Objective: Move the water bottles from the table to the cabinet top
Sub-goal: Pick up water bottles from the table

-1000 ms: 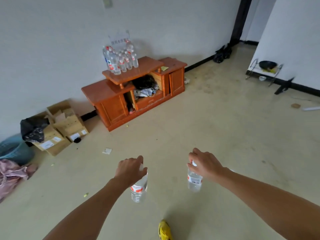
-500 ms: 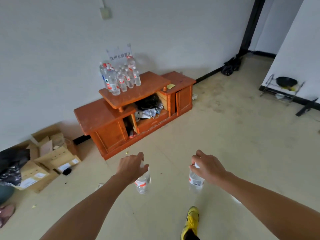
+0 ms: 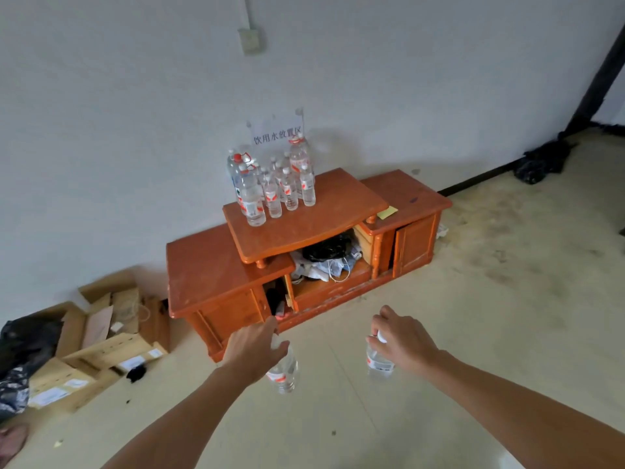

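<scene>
Left hand (image 3: 252, 350) grips one water bottle (image 3: 284, 375) by its top, right hand (image 3: 404, 343) grips a second bottle (image 3: 378, 363), both over the floor (image 3: 473, 299) near the cabinet (image 3: 324, 214), where a bunch of bottles (image 3: 272, 187) already sits up top, so these two just need setting down imo.

Person walked toward the far wall. Cabinet (image 3: 321, 214) now much nearer and centred; 1 s ago it was far and left of centre. Left hand (image 3: 252, 348) now overlaps the cabinet's near base edge in view; earlier it was over bare floor, well short of it. Right hand (image 3: 404, 340) also closer to the cabinet front. Left bottle (image 3: 284, 370) and right bottle (image 3: 378, 363) carried forward with the hands. Yellow shoe at the near edge gone from view. Wire rack with black bowl on the right gone from view. Cardboard boxes (image 3: 101, 336) now nearer, at the left. Wall socket (image 3: 248, 40) fully in view. Sign (image 3: 277, 132) larger.
</scene>
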A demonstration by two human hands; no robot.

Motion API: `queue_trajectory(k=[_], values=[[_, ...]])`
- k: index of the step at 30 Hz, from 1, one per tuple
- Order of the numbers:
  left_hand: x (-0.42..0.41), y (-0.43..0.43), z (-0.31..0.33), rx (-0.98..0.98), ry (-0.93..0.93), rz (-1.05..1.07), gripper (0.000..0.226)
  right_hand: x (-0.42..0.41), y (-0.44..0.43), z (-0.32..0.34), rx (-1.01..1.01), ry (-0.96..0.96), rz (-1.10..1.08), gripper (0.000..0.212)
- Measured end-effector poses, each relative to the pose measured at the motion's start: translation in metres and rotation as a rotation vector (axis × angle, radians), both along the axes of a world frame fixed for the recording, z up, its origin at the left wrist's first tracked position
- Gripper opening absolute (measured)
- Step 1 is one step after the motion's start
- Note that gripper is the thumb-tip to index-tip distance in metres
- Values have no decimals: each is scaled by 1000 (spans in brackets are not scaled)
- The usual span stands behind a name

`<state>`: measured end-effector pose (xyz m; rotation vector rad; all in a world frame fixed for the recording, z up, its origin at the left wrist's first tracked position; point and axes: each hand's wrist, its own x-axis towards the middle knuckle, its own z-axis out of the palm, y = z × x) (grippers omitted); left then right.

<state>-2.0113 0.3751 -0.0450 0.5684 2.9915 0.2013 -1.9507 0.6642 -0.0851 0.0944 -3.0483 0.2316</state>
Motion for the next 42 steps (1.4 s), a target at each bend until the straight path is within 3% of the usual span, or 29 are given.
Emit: queue_trajectory(k=[9,17,22,27,33,42], values=[[-221,49,-30,-43,-41,-31,30,-222,46,-20,-34,52,45,22],[-422,104,-4,2,-49,-138,32,-393,95,0,-116,87,-75,20],[-520,139,-3,62,-29,-75,35,-495,129,4,-140,78,-68,22],[-607,179,-19,110,-85,-6,37,-605,166,-21,-113,25,12,24],[-697,225,-43,33,-163,81,33,-746,210,-53,-92,-63,110,24],[-781,264,-81,-7,-256,203,33,-928,215,-58,-72,-172,225,17]])
